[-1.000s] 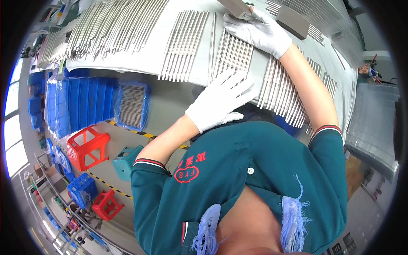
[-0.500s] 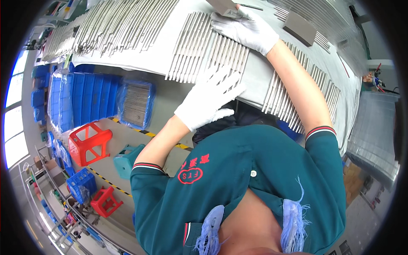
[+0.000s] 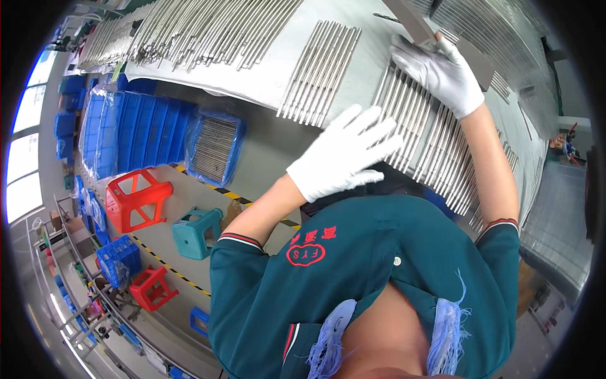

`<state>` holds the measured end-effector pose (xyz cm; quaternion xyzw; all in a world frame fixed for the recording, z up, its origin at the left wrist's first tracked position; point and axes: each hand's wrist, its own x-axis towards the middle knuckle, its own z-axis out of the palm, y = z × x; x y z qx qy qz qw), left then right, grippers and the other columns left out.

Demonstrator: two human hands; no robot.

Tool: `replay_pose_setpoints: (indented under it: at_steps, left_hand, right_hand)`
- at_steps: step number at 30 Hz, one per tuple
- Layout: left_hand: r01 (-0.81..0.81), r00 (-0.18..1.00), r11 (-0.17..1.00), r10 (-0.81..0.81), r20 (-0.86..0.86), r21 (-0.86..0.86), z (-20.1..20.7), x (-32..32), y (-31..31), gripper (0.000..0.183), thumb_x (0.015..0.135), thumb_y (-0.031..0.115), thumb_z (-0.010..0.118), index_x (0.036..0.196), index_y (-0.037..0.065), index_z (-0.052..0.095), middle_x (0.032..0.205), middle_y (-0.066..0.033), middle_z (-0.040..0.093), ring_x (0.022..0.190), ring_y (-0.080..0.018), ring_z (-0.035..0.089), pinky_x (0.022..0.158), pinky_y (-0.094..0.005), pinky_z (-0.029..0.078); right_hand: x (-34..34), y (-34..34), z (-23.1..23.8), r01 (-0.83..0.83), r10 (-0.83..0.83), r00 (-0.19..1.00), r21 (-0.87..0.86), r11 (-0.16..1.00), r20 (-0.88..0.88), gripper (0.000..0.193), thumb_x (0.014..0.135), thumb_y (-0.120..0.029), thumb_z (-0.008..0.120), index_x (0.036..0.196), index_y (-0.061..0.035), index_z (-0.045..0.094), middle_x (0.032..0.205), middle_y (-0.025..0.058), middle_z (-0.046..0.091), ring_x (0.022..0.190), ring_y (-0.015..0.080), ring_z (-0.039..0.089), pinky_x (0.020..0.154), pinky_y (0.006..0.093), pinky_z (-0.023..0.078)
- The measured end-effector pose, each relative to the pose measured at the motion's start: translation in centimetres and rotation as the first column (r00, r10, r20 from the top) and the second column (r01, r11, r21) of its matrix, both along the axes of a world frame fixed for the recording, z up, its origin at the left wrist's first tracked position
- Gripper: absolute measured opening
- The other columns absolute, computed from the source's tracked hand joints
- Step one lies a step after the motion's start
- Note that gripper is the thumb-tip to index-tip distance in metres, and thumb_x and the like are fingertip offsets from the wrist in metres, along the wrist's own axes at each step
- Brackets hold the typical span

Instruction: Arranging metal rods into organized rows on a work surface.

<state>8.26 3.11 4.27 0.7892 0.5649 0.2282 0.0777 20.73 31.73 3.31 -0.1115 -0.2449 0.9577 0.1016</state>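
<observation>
My right hand, in a white glove, is closed on a grey-brown rectangular block at the far side of the table. Just below it lies a row of thin metal rods, their far ends partly hidden by the glove. My left hand, also gloved, has its fingers spread at the near ends of these rods and grips nothing. Whether its fingertips touch the rods I cannot tell. To the left, a separate group of parallel rods lies on the white-covered table.
More rods lie to the right, partly behind my right forearm. A second grey-brown block rests beyond my right hand. Many rods cover the table's left. Blue crates, a red stool and a green stool stand on the floor.
Both hands have moved right, the right one carrying the block. The row of rods between them has shifted right, widening its gap from the left group. The whole view has shifted too.
</observation>
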Motion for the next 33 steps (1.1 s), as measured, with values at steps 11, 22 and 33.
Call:
replay_pose_setpoints:
  at_steps: [11, 22, 33]
  left_hand:
    - [-0.424, 0.89, 0.905, 0.422, -0.173, 0.022, -1.1, -6.4, -3.4, 0.074, 0.089, 0.055, 0.069, 0.146, 0.01, 0.056, 0.152, -0.0192, 0.051, 0.143, -0.0424, 0.043, 0.122, -0.0545, 0.027]
    - [-0.346, 0.914, 0.938, 0.339, -0.222, 0.005, -1.7, -6.0, -3.2, 0.073, 0.082, 0.044, 0.076, 0.145, 0.015, 0.055, 0.149, -0.0098, 0.055, 0.142, -0.0328, 0.045, 0.123, -0.0543, 0.025]
    - [-0.168, 0.982, 0.984, 0.162, -0.099, -0.06, -1.3, -1.6, -2.1, 0.075, 0.08, 0.04, 0.079, 0.145, 0.013, 0.055, 0.149, -0.0093, 0.054, 0.143, -0.0278, 0.045, 0.125, -0.0554, 0.021]
  right_hand:
    - [-16.4, -3.4, -3.7, -0.125, 0.088, 0.987, -0.299, 0.946, -0.135, 0.061, 0.095, -0.027, 0.07, 0.139, 0.0064, 0.044, 0.133, 0.0283, 0.054, 0.126, 0.0453, 0.054, 0.113, 0.0614, 0.043]
    - [-14.5, -2.6, -4.4, -0.083, -0.059, 0.971, -0.562, 0.823, -0.23, 0.064, 0.102, -0.027, 0.059, 0.153, 0.0011, 0.033, 0.152, 0.0278, 0.041, 0.14, 0.0417, 0.043, 0.12, 0.0569, 0.036]
    - [-6.2, 1.3, -3.3, -0.192, 0.189, 0.981, -0.151, 0.97, -0.033, 0.08, 0.105, -0.036, 0.058, 0.154, 0.0138, 0.019, 0.159, 0.0293, 0.033, 0.144, 0.0406, 0.042, 0.123, 0.0453, 0.037]
